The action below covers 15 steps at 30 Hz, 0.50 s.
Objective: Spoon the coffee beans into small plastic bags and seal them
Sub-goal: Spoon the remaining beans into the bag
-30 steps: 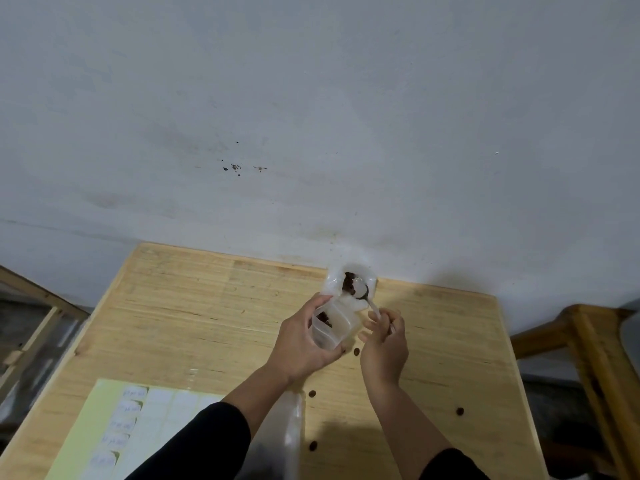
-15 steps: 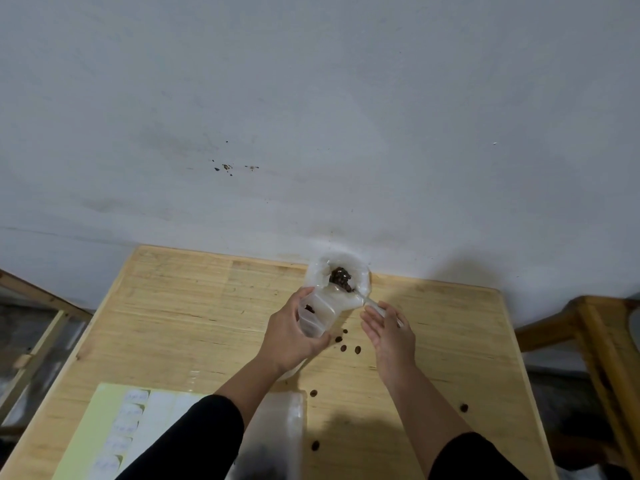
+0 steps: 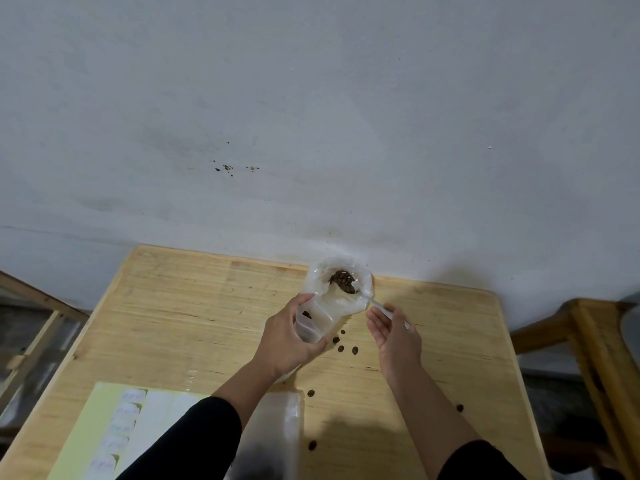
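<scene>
My left hand [image 3: 285,341] grips a small clear plastic bag [image 3: 313,322] held open, with a few coffee beans inside. Behind it stands a larger clear bag [image 3: 343,296] holding a pile of coffee beans [image 3: 343,281]. My right hand [image 3: 394,332] is palm-up and holds the handle of a white plastic spoon [image 3: 375,305], whose bowl reaches into the larger bag. Several loose beans [image 3: 341,344] lie on the wooden table [image 3: 194,306] between my hands.
A sheet of white labels [image 3: 121,424] on yellow backing lies at the near left. A clear plastic bag [image 3: 273,434] lies at the near middle. More stray beans [image 3: 311,393] dot the table. A wooden chair [image 3: 595,341] stands right, a wooden frame [image 3: 31,327] left. The wall is directly behind.
The spoon tipped out beside the small bag, and several beans fell onto the table. My right hand turned palm-up and the spoon went back toward the larger bag.
</scene>
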### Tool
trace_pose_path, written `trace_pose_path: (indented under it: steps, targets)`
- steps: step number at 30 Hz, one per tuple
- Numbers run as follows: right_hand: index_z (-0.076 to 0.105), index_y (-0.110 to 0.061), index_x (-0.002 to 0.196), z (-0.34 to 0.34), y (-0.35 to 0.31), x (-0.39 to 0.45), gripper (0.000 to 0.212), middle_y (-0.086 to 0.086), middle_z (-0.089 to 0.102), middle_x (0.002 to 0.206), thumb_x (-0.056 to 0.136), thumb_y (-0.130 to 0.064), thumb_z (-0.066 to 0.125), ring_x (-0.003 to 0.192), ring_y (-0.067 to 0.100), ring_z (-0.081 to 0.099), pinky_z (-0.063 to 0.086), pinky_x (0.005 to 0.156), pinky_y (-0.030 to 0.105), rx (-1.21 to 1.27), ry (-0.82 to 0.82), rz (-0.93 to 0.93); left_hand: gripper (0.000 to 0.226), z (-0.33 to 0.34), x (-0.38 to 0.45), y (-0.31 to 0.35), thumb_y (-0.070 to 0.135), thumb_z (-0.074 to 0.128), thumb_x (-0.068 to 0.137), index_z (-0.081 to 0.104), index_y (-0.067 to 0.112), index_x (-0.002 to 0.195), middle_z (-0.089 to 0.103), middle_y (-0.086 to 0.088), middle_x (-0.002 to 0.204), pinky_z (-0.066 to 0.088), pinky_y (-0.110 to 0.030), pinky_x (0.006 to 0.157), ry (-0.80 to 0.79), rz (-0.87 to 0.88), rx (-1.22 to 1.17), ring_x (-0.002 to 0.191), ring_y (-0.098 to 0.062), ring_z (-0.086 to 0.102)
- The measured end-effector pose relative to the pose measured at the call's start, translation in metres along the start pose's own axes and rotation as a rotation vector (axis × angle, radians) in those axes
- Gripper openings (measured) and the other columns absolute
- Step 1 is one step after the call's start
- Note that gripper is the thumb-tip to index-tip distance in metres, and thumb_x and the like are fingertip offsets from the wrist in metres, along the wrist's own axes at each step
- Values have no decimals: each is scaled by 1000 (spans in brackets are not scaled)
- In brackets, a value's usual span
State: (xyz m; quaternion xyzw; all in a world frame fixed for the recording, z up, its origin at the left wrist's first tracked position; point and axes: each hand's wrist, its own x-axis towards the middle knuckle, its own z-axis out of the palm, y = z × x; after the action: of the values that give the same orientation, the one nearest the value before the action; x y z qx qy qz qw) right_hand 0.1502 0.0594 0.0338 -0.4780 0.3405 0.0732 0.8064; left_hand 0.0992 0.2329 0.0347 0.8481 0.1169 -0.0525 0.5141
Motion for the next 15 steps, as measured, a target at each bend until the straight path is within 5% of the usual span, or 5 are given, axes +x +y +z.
trace_pose_path:
  steps: [7,15]
  targets:
    - [58,-4,93,3,0,-1,23,21,66,92,100,-14,38,84,26,67,58,60,22,-40,-37,9,88,0,-1,-2,40,82,62,38,30,137,44,21,119,32,3,77,-17,-21,-4,107,4,44]
    - [60,-7,93,0,-17,-13,26,13,68,79,100,-19,38,65,18,66,53,50,23,-160,-75,-81,87,4,6,-1,34,83,64,36,32,138,49,15,115,36,-11,82,13,-56,-33,105,-3,46]
